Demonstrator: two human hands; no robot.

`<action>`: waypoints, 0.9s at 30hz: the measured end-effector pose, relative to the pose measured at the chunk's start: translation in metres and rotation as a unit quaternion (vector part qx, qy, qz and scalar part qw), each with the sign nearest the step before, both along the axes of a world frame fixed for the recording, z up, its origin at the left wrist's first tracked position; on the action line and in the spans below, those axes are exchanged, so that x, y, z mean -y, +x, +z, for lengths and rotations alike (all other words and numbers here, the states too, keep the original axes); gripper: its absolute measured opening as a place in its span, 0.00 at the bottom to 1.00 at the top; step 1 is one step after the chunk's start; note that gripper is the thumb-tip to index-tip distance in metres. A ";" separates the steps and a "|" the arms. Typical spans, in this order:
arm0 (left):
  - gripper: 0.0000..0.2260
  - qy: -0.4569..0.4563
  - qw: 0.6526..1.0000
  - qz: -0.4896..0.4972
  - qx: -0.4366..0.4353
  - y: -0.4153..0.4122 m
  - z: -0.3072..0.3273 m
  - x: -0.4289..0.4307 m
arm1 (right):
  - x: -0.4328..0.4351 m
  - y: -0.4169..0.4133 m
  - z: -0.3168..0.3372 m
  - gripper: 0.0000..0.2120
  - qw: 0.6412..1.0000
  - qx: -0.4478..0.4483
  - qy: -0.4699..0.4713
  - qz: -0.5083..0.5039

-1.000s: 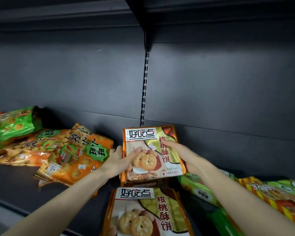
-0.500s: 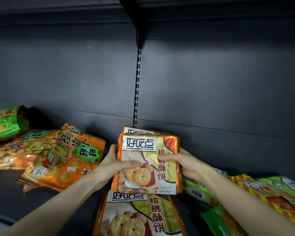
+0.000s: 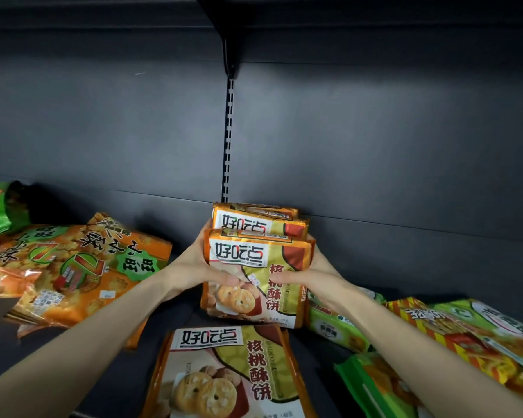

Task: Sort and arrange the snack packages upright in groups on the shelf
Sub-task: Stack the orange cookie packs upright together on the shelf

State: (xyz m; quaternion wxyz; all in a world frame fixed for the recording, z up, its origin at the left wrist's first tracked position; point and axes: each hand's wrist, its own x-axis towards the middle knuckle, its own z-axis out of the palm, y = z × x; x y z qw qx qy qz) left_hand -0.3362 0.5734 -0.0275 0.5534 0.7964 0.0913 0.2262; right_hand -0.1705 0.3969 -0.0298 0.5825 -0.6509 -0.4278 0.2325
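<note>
Head view. Left hand and right hand grip the sides of the front cookie pack at centre frame, with both thumbs across its face.

Change: 1 s ago this pack showed alone. Now a rear pack of the same brand stands upright right behind it, near the back panel. I read this as the cookie group forming.

1 flat cookie pack lies at lower centre, not yet stood up. The orange bags at left and the green bags at lower right lie unsorted.

Surface: a dark shelf deck.

Room: a slotted upright at centre, with another shelf overhead.
</note>
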 end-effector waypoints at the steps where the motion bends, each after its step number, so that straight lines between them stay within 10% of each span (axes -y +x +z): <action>1: 0.44 0.015 1.000 -0.002 -0.014 0.000 -0.001 -0.002 | -0.002 -0.002 0.000 0.52 1.000 0.002 -0.003 0.003; 14: 0.47 0.087 0.981 -0.053 -0.166 0.008 -0.025 -0.044 | -0.013 0.001 -0.013 0.62 0.990 0.061 -0.126 0.006; 27: 0.37 0.125 0.989 -0.006 -0.083 0.028 -0.033 -0.049 | -0.009 0.000 -0.004 0.63 0.955 0.177 -0.207 -0.117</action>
